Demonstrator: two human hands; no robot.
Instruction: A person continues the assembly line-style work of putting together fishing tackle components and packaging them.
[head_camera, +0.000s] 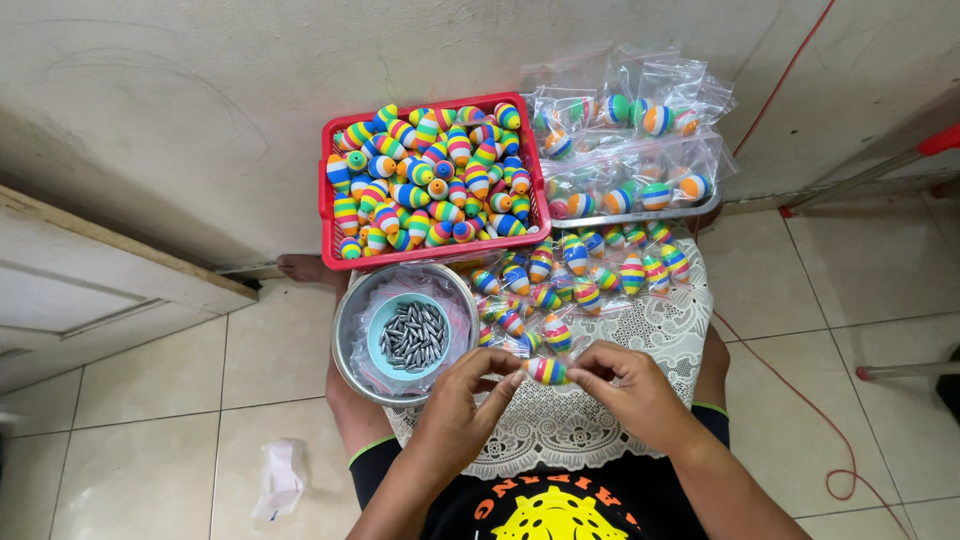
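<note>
Over a white lace cloth (560, 425) on my lap, my left hand (462, 398) and my right hand (625, 385) pinch the two ends of one rainbow-striped oval float (546, 371). Just beyond my hands lies a heap of the same striped floats in small clear bags (580, 280). To the left of my hands a steel bowl (350, 340) holds a small blue cup full of grey metal weights (413, 335).
A red plastic basket (430, 250) packed with loose striped floats sits ahead by the wall. A metal tray (640, 212) to its right carries more bagged floats. A crumpled white scrap (282, 478) lies on the tile floor at left. A red cord (800, 400) trails at right.
</note>
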